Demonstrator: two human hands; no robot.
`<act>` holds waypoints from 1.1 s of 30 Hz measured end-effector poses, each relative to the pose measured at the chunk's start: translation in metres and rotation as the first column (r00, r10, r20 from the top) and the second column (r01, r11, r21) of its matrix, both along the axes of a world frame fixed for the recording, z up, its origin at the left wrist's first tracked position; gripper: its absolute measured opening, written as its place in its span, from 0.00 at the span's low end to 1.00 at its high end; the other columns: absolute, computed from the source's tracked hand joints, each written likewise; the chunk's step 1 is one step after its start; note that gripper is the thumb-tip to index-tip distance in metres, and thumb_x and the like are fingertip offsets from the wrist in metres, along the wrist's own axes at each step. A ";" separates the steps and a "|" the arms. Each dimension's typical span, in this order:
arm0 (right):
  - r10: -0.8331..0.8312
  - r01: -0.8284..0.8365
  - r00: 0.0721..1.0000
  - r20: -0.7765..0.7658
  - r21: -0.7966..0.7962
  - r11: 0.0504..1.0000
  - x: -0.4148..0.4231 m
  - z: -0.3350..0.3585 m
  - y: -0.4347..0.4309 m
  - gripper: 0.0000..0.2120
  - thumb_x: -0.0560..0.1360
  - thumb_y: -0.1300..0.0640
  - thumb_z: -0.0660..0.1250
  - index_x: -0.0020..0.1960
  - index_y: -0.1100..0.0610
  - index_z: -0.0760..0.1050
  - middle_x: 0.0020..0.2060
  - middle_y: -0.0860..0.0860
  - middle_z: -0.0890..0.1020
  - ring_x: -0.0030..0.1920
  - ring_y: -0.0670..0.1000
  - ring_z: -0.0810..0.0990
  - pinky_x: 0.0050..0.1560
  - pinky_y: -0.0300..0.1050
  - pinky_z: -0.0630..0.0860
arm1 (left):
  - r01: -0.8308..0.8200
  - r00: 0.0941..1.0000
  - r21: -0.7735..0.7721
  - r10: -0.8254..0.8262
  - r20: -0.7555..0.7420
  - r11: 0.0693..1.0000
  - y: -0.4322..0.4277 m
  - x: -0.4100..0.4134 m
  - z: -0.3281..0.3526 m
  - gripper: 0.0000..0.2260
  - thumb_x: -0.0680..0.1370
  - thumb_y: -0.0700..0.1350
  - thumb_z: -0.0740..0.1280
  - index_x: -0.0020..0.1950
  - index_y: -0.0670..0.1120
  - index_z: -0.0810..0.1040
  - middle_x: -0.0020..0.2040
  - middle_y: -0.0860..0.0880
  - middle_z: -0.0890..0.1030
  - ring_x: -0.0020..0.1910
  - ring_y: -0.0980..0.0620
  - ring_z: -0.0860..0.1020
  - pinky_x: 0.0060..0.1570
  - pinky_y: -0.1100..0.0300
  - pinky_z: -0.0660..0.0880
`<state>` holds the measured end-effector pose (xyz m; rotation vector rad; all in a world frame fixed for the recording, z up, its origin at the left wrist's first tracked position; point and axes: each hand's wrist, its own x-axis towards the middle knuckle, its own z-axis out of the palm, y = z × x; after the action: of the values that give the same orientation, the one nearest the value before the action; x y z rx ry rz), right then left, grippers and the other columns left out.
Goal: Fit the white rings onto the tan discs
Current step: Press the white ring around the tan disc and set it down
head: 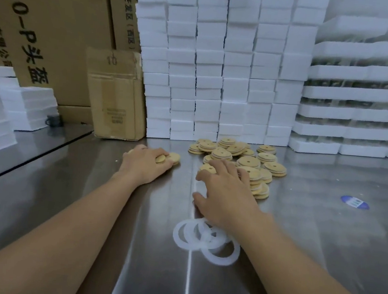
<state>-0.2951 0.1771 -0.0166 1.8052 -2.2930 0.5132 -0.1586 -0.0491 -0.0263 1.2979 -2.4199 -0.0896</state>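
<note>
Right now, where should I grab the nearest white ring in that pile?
Pinch the nearest white ring at its near arc, coming from your side: that arc lies flat and bare on the table, while its far arc overlaps the other rings.

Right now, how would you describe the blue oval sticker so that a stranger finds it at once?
Start at the shiny steel table. Look right of the pile of tan round discs. The blue oval sticker lies alone, the only blue thing there.

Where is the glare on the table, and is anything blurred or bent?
Head view: a bright glare streak runs down the steel table through the white rings; the foam trays at right are smeared; the wide-angle lens tilts the cardboard boxes; tan discs look fairly sharp.
</note>
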 end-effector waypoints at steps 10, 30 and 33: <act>0.201 -0.275 0.908 0.368 0.161 0.948 -0.002 0.013 0.007 0.15 0.71 0.35 0.73 0.56 0.37 0.84 0.79 0.40 0.65 0.78 0.47 0.61 0.75 0.52 0.61 | 0.114 0.992 -0.029 -0.115 -0.044 0.993 0.058 0.040 -0.010 0.22 0.79 0.70 0.61 0.67 0.62 0.78 0.66 0.51 0.78 0.76 0.49 0.66 0.74 0.37 0.63; 0.196 -0.448 0.783 0.591 0.315 0.837 0.004 0.030 0.016 0.04 0.72 0.48 0.81 0.44 0.43 0.86 0.70 0.30 0.70 0.65 0.33 0.72 0.59 0.39 0.70 | 0.227 0.973 -0.210 -0.212 0.093 0.951 0.099 0.051 0.019 0.20 0.74 0.62 0.64 0.64 0.60 0.81 0.57 0.55 0.82 0.60 0.49 0.78 0.55 0.51 0.62; 0.197 -0.451 0.766 0.612 0.293 0.843 0.003 0.027 0.014 0.03 0.73 0.51 0.80 0.43 0.45 0.86 0.66 0.31 0.76 0.57 0.29 0.77 0.57 0.38 0.73 | 0.230 0.970 -0.193 -0.209 0.127 0.954 0.102 0.052 0.023 0.22 0.73 0.62 0.65 0.66 0.61 0.81 0.58 0.55 0.84 0.58 0.48 0.80 0.52 0.51 0.65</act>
<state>-0.2922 0.1910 0.0107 2.6106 -2.6121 0.7279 -0.1071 0.0529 -0.0034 0.9613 -2.5752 0.1702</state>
